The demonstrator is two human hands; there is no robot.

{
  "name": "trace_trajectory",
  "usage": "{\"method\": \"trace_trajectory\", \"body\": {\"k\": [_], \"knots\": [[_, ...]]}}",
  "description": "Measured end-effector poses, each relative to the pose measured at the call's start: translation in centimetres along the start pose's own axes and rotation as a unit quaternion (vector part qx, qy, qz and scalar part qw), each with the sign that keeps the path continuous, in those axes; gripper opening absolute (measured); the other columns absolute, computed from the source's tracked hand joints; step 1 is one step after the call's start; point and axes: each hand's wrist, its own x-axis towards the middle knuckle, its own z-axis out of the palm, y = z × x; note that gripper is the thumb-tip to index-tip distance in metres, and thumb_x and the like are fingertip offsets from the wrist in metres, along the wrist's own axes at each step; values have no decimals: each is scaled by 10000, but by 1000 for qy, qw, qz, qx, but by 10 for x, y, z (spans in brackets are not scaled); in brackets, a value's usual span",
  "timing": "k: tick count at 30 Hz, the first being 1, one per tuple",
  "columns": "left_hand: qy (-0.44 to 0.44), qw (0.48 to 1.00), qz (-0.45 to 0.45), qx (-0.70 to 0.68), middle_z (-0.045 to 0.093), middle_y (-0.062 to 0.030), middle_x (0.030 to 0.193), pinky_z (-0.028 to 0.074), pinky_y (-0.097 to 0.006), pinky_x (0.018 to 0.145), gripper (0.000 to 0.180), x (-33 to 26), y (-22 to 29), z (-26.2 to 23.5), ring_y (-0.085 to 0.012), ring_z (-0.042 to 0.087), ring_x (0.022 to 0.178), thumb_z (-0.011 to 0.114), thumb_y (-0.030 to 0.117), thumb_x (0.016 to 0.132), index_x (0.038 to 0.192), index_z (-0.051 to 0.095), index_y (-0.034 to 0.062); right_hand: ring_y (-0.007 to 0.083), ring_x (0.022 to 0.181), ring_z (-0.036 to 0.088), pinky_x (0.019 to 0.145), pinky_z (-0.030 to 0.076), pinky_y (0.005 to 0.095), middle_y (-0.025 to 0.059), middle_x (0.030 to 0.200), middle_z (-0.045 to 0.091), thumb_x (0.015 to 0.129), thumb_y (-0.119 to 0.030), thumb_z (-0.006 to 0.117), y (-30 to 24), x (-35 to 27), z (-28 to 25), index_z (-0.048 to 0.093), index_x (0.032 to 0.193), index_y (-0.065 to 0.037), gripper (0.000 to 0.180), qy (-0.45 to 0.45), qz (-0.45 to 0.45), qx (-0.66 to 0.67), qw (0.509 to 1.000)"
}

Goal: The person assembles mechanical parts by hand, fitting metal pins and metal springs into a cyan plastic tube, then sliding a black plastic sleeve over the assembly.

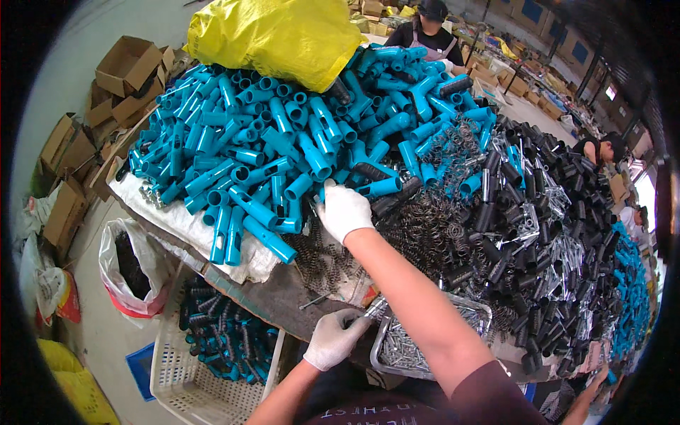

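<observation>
My left hand (331,341), in a white glove, is closed on a shiny silver metal piece (375,307) beside the left rim of a metal tray (377,360). The tray holds many small silver screws (411,348), partly covered by my right forearm. My right hand (344,211), also gloved, reaches forward to the front edge of a heap of teal tubular handles (248,177). Its fingers are bent in among the parts, and what they grip is hidden. Dark coil springs (425,227) lie just right of it, and more springs (319,265) lie below it.
A yellow sack (276,35) rests on the heap. Black sleeves and silver parts (545,262) spread to the right. At lower left stand a white crate (170,375) of teal-and-black assemblies and a white bag (134,265). Cardboard boxes (127,67) line the left wall. Another person (428,35) is behind the table.
</observation>
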Motion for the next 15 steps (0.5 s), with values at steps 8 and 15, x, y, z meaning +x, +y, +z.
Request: {"method": "trace_trajectory", "body": {"k": [8,15], "knots": [[28,999,40,-7,597,-39,641,426,-264,500,300,2,-20,-5,-84,546,545,608,268,880,898,671,-24,151,808,635,709,520,280,116,995,654,917,-204,539,64,-129,-107,494,1292,51,456,-47,149,634,757],[1,996,-33,-88,539,6,610,345,-226,406,235,-8,0,-5,-54,466,467,600,218,887,781,621,10,121,597,481,549,395,250,53,749,516,903,-477,552,86,-241,-139,438,1273,77,676,-122,162,697,688]]}}
